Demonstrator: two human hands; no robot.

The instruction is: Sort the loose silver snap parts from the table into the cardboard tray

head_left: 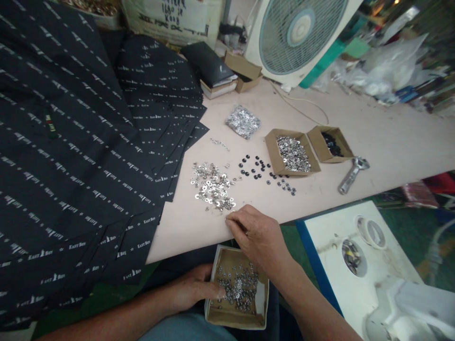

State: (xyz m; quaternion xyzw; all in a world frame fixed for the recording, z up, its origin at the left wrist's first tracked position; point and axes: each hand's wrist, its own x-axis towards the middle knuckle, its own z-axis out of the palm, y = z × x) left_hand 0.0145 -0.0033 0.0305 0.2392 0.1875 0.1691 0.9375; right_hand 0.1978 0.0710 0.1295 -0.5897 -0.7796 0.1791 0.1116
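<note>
My left hand (199, 289) grips the left wall of a shallow cardboard box (216, 315), thumb inside over the rim. Many small metal snap fasteners (241, 286) lie in that box, which sits over my lap. Just beyond it, at the table's front edge, my right hand (254, 229) is closed with thumb and forefinger pinched together; whatever may be between the fingertips is too small to make out. Close past those fingertips is a loose pile of silvery snap parts (213, 187). Dark round caps (255, 170) are scattered to the right of the pile.
Black printed sheets (142, 142) cover the table's left. Behind are a bag of metal parts (243, 121), a box of silvery parts (293, 154), a box of black parts (332, 144) and an adjustable wrench (353, 175). A fan (300, 28) stands at the back; a white machine (398, 303) is lower right.
</note>
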